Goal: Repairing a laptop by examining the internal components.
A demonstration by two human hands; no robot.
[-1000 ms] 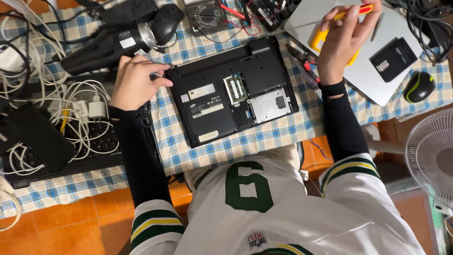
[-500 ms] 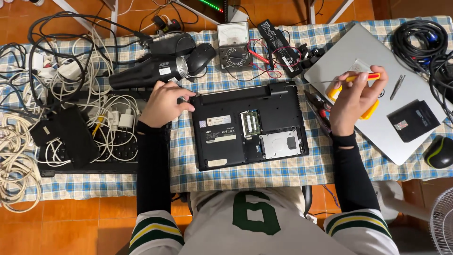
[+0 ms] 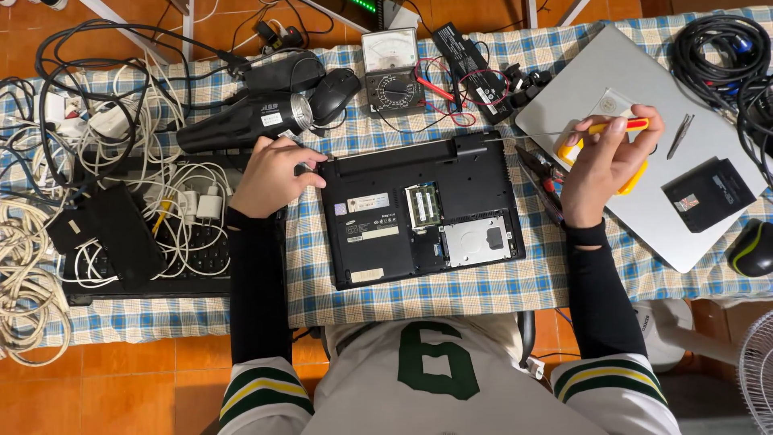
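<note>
Checkered tablecloth: laptop beside left grip

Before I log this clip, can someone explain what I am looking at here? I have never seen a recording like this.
The picture comes from a camera worn on a person's head, looking down at their two bare hands; there is no robot. On the blue checked tablecloth lies a black laptop turned upside down with its inner parts exposed. The left hand rests at its upper left corner. The right hand has a grip on a yellow and red handled screwdriver, raised above a closed silver laptop. Around them lie a square analogue meter, a black computer mouse, a black keyboard and tangled white cables.
</note>
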